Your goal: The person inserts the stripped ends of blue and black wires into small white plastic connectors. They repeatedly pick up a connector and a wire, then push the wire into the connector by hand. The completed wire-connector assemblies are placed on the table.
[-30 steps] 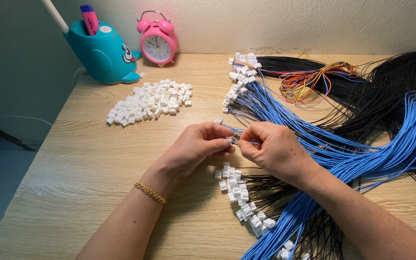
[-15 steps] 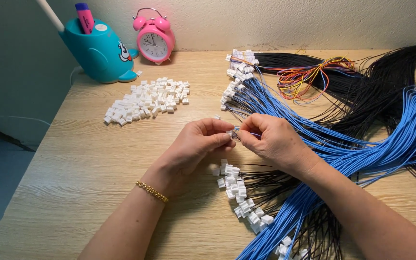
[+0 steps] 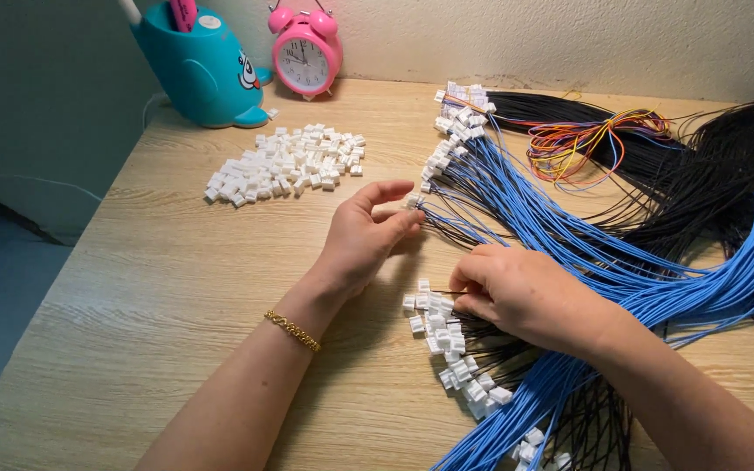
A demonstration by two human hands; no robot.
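Note:
My left hand (image 3: 364, 240) rests on the wooden table (image 3: 150, 296) with its fingers spread. Its thumb and forefinger tips lie beside a white connector (image 3: 412, 202) at the end of blue and black wires, and I see no grip on it. My right hand (image 3: 521, 296) pinches a thin black wire (image 3: 445, 292) whose bare end pokes out to the left, above a cluster of white connectors (image 3: 447, 344) fitted on more black wires. A pile of loose white connector housings (image 3: 285, 164) lies to the upper left of my left hand.
A thick bundle of blue wires (image 3: 586, 249) sweeps across the right, with black wires (image 3: 709, 174) behind and a loop of coloured wires (image 3: 586, 139). A pink alarm clock (image 3: 305, 57) and teal whale-shaped pen holder (image 3: 198, 70) stand at the back. The table edge drops off at left.
My hands were together working on one connector. They have parted: the left has opened near the laid-down connector, and the right has moved down to pinch a black wire.

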